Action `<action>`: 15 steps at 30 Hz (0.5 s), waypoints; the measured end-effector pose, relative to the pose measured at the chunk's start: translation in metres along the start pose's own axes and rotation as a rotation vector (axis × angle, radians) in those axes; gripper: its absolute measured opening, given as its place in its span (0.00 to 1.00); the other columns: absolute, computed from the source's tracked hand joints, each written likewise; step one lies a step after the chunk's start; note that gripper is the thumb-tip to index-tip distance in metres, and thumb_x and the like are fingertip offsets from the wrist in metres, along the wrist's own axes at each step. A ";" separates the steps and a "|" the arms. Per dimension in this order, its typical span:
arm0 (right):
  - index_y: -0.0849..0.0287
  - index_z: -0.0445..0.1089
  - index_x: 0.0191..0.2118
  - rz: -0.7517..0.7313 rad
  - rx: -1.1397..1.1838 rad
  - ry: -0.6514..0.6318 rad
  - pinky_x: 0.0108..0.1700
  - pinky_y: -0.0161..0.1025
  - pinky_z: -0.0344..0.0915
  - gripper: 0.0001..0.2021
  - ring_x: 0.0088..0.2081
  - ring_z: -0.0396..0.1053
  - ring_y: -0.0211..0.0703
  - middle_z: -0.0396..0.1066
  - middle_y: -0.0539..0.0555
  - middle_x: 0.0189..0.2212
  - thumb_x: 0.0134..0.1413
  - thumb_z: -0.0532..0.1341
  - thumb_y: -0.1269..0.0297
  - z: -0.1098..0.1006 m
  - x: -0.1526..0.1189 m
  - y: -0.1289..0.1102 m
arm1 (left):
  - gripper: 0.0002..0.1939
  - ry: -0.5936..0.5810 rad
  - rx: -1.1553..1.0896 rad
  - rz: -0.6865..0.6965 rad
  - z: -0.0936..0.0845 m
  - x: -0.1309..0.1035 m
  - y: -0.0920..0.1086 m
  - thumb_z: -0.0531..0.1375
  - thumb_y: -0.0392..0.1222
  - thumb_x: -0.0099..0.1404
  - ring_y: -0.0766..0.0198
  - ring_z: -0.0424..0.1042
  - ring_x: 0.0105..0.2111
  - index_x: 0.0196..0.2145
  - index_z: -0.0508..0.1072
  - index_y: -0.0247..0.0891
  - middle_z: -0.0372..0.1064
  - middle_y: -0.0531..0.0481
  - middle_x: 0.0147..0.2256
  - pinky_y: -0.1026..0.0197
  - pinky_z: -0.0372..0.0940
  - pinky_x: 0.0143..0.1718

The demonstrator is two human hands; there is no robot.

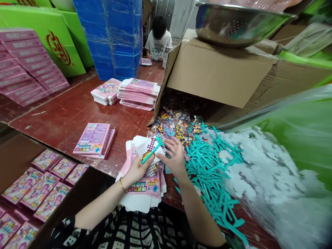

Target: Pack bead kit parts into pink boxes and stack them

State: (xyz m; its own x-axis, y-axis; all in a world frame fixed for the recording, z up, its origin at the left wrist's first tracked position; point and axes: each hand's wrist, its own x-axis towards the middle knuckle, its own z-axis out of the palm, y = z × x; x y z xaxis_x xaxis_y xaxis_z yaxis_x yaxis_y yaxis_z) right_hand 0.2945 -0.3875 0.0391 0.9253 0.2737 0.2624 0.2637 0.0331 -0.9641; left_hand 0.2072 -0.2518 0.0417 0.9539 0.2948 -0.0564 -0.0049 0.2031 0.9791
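My left hand [137, 170] is closed around a small teal plastic hammer [153, 151] and a white printed card [142, 148] with a coloured grid pattern. Beneath them, partly covered by the hand, white grid pieces [151, 170] show. My right hand [175, 156] is just right of the card, its fingers spread and the thumb close to the card's edge; whether it touches is unclear. Under both hands lies a stack of flat pink cartons [137, 201]. A heap of teal hammers [207, 162] spreads to the right, and small bags of coloured beads [178, 124] lie beyond.
Filled pink boxes [92, 136] and carton stacks [138, 90] stand on the red table [59, 110]. An open carton [220, 72] carries a metal colander [233, 26]. White pieces [269, 173] are heaped right. Packed boxes [46, 183] sit lower left. A person [158, 41] sits far back.
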 end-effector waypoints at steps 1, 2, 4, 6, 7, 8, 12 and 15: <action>0.52 0.60 0.56 0.123 0.076 -0.083 0.48 0.50 0.74 0.40 0.47 0.74 0.52 0.72 0.57 0.48 0.36 0.77 0.61 0.004 0.003 0.001 | 0.26 -0.049 0.048 0.018 -0.002 0.000 0.004 0.63 0.54 0.64 0.48 0.68 0.56 0.54 0.71 0.37 0.72 0.40 0.53 0.43 0.58 0.62; 0.51 0.59 0.57 0.220 0.142 -0.157 0.47 0.49 0.75 0.42 0.45 0.75 0.50 0.73 0.55 0.46 0.34 0.77 0.61 0.008 0.007 0.002 | 0.26 -0.096 0.105 0.035 -0.004 0.000 0.006 0.60 0.54 0.66 0.49 0.68 0.57 0.56 0.69 0.37 0.70 0.39 0.54 0.43 0.58 0.62; 0.51 0.59 0.55 0.326 0.224 -0.199 0.45 0.46 0.75 0.42 0.42 0.75 0.48 0.73 0.53 0.44 0.32 0.78 0.62 0.014 0.018 0.006 | 0.29 -0.124 0.239 0.085 -0.011 -0.004 0.008 0.59 0.54 0.67 0.49 0.65 0.59 0.61 0.63 0.38 0.66 0.37 0.57 0.43 0.57 0.62; 0.51 0.59 0.53 0.344 0.272 -0.114 0.45 0.44 0.75 0.41 0.42 0.75 0.46 0.72 0.52 0.45 0.30 0.78 0.61 0.017 0.035 0.015 | 0.39 -0.027 0.430 0.171 -0.021 -0.011 0.003 0.63 0.55 0.64 0.46 0.57 0.64 0.65 0.54 0.38 0.57 0.34 0.61 0.40 0.53 0.65; 0.51 0.59 0.52 0.326 0.290 -0.045 0.45 0.44 0.75 0.41 0.42 0.75 0.46 0.72 0.52 0.45 0.30 0.77 0.60 0.018 0.046 0.021 | 0.46 0.047 0.541 0.216 -0.027 -0.016 -0.003 0.66 0.55 0.60 0.44 0.52 0.66 0.67 0.49 0.38 0.51 0.32 0.64 0.38 0.49 0.66; 0.50 0.58 0.52 0.296 0.303 0.028 0.46 0.44 0.74 0.41 0.43 0.74 0.45 0.72 0.52 0.46 0.31 0.77 0.59 0.020 0.058 0.028 | 0.52 0.117 0.648 0.251 -0.032 -0.021 -0.010 0.68 0.55 0.58 0.41 0.46 0.68 0.68 0.44 0.39 0.45 0.30 0.66 0.36 0.46 0.66; 0.51 0.57 0.50 0.240 0.281 0.075 0.44 0.43 0.75 0.40 0.39 0.75 0.42 0.73 0.51 0.44 0.29 0.76 0.57 0.034 0.094 0.059 | 0.60 0.162 0.866 0.256 -0.047 -0.035 -0.043 0.69 0.55 0.56 0.38 0.35 0.70 0.70 0.32 0.41 0.32 0.27 0.69 0.31 0.42 0.66; 0.52 0.60 0.47 0.353 0.229 -0.257 0.36 0.41 0.76 0.36 0.33 0.75 0.42 0.75 0.49 0.37 0.29 0.76 0.56 0.048 0.096 0.073 | 0.60 0.147 0.830 0.207 -0.049 -0.036 -0.057 0.69 0.53 0.56 0.39 0.33 0.70 0.70 0.30 0.44 0.30 0.29 0.70 0.32 0.43 0.66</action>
State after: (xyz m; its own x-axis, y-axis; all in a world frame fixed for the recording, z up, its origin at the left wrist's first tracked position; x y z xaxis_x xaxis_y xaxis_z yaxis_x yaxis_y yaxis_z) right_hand 0.3896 -0.3131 -0.0079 0.8425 0.5339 -0.0724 -0.1471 0.0987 -0.9842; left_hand 0.1587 -0.2287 -0.0220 0.9093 0.3799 0.1700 0.1012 -0.5980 0.7951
